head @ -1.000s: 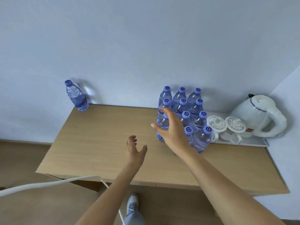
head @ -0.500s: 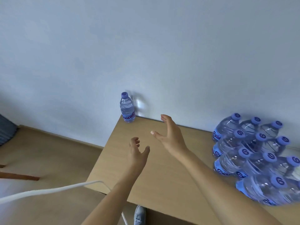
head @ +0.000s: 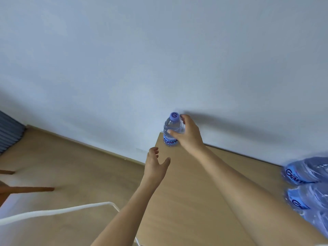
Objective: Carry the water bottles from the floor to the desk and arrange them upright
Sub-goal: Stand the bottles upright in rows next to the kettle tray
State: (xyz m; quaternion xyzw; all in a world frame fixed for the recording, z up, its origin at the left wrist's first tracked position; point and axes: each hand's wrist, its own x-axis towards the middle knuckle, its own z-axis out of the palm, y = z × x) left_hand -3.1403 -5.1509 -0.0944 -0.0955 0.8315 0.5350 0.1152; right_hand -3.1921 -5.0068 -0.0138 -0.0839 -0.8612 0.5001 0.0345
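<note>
The clear plastic water bottle with a purple cap and blue label (head: 171, 129) stands upright at the far left corner of the light wooden desk (head: 195, 201), close against the pale wall (head: 159, 50). Left of the desk, the left hand (head: 156, 166) is raised over the desk's left edge, palm turned inward, thumb spread, fingers loosely curled and holding nothing. The right hand (head: 189, 133) reaches across the desk to the bottle; its thumb lies across the front of the bottle's body and its fingers curve round the far side near the cap, so the hand wraps the bottle, though firm contact of the far fingers cannot be confirmed. The tan wooden floor (head: 62, 166) extends to the left beneath a pale baseboard. A white curved tube (head: 62, 211) crosses the lower left. At the right edge, a group of blue-labelled water bottles (head: 307, 185) is blurred and cut off by the frame; their number cannot be determined.
</note>
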